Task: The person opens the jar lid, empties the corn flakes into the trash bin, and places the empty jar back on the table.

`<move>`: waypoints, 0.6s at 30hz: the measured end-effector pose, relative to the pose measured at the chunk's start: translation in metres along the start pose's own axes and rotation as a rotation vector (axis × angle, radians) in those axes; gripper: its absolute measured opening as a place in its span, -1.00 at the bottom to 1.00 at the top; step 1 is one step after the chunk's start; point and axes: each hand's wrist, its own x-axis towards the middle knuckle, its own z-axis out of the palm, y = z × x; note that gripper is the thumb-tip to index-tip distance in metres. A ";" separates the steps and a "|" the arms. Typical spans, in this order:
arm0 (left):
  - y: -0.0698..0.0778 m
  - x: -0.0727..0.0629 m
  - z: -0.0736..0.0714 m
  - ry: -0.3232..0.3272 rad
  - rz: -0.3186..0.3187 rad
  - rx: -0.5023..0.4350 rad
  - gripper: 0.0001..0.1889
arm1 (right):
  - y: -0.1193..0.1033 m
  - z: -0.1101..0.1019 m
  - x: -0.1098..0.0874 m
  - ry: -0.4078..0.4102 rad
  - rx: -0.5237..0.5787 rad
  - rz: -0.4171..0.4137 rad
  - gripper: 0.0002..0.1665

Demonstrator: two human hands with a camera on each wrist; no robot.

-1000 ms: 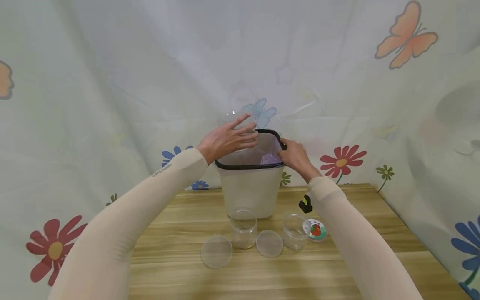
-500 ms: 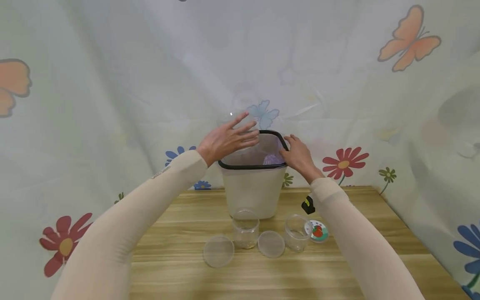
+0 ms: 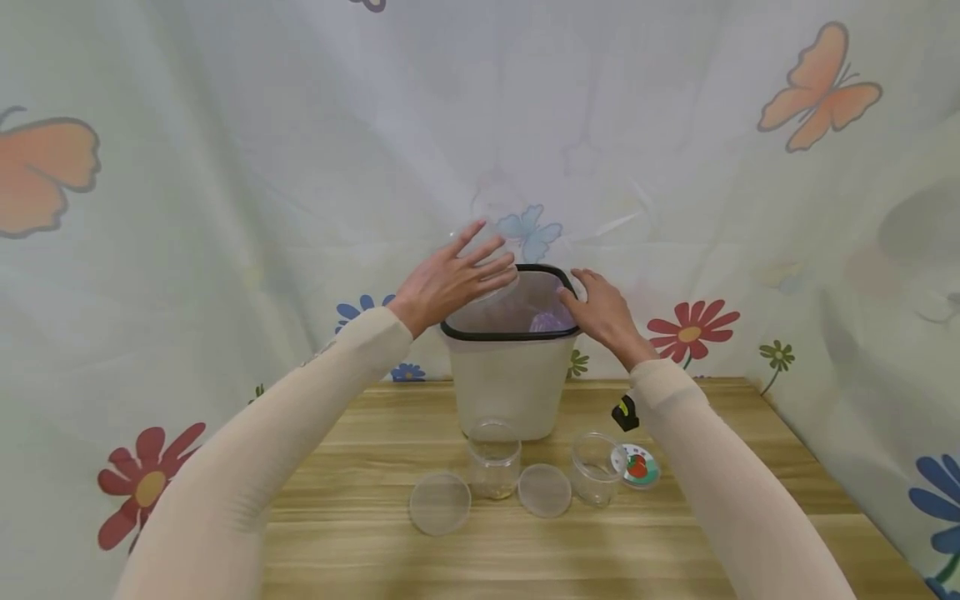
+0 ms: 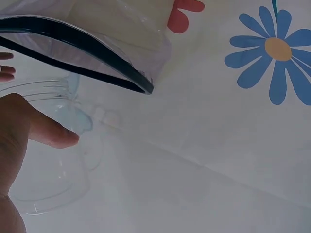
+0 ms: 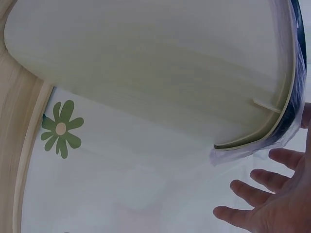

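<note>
A clear plastic jar (image 4: 51,170) with a threaded mouth lies tilted in my left hand (image 3: 442,283), beside the bin's opening. In the left wrist view the thumb lies across its side; in the head view the hand hides most of it. My right hand (image 3: 603,312) is at the right side of the trash bin (image 3: 510,383), thumb by the rim. Its fingers (image 5: 248,194) are spread and fairly straight, outside the bin. The bin is pale, with a black rim (image 4: 97,46) and a thin translucent liner. Something purple (image 3: 551,322) lies inside.
On the wooden table (image 3: 360,550), two clear jars (image 3: 495,467) stand in front of the bin. Two round translucent lids (image 3: 440,503) lie near them, with a disc bearing a tomato picture (image 3: 639,465). A small black-and-yellow object (image 3: 625,413) sits at right. A printed curtain (image 3: 300,167) hangs behind.
My right hand's fingers have loosened from the bin's rim and spread. The left hand still holds the jar by the opening, tilted slightly further. The head view has shifted a little.
</note>
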 end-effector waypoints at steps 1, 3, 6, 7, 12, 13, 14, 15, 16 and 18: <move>0.000 0.000 0.001 0.001 -0.008 -0.007 0.26 | 0.000 0.000 -0.001 -0.002 -0.005 -0.007 -0.20; 0.001 -0.001 0.003 0.006 -0.023 -0.024 0.27 | -0.001 -0.001 -0.002 -0.007 -0.024 -0.025 -0.17; 0.001 -0.003 0.006 0.010 -0.048 -0.046 0.26 | -0.003 -0.003 -0.004 -0.015 -0.060 -0.059 -0.14; 0.001 -0.004 0.007 0.014 -0.059 -0.056 0.25 | -0.004 -0.003 -0.004 -0.016 -0.070 -0.072 -0.13; 0.001 -0.007 0.011 0.028 -0.106 -0.114 0.14 | -0.006 -0.006 -0.006 -0.013 -0.107 -0.130 -0.11; 0.000 -0.008 0.012 0.028 -0.116 -0.130 0.11 | -0.006 -0.006 -0.006 -0.011 -0.112 -0.136 -0.10; 0.000 -0.008 0.013 0.028 -0.127 -0.147 0.09 | -0.006 -0.006 -0.007 -0.010 -0.115 -0.140 -0.10; 0.001 -0.009 0.013 0.029 -0.140 -0.162 0.08 | -0.007 -0.007 -0.008 -0.011 -0.117 -0.142 -0.10; 0.001 -0.009 0.013 0.029 -0.155 -0.180 0.08 | -0.007 -0.007 -0.008 -0.012 -0.121 -0.144 -0.09; 0.001 -0.010 0.013 0.035 -0.185 -0.216 0.10 | -0.008 -0.008 -0.010 -0.014 -0.127 -0.146 -0.09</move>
